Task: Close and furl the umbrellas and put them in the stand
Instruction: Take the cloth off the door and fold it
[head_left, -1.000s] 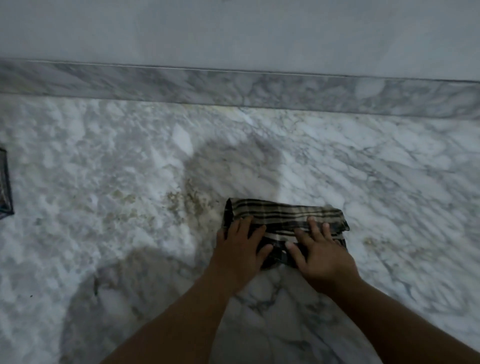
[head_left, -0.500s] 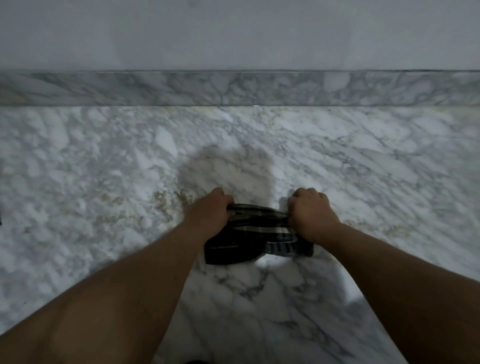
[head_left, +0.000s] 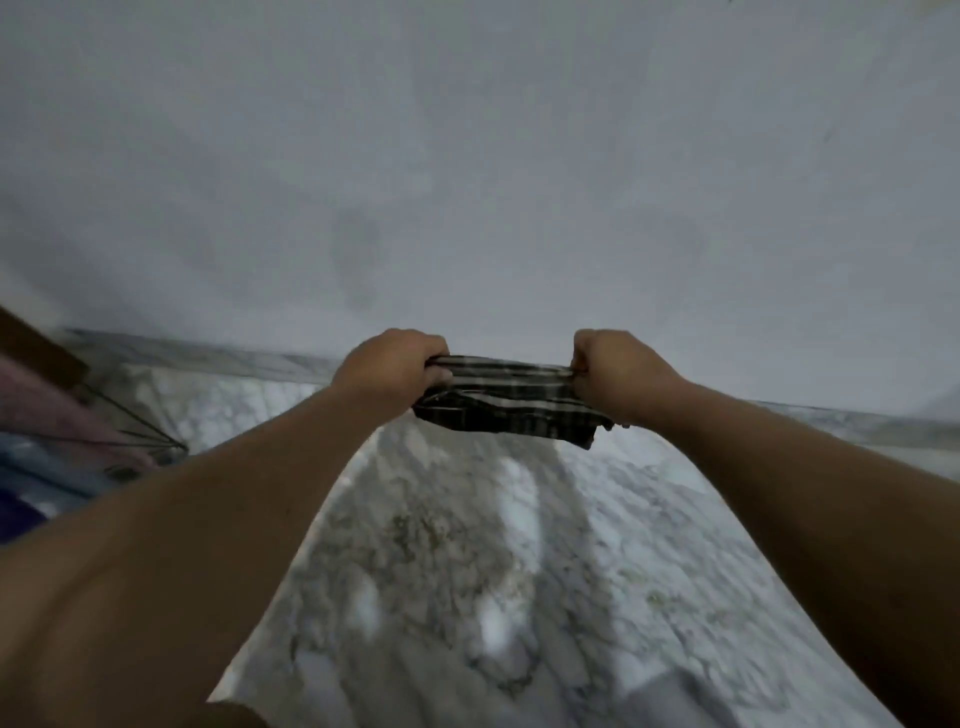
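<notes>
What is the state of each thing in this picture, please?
Plaid cloth: folded, held up off the floor, stretched between both hands.
Left hand: closed on the cloth's left end.
Right hand: closed on the cloth's right end.
Umbrella: open, lying at the left edge, ribs showing.
</notes>
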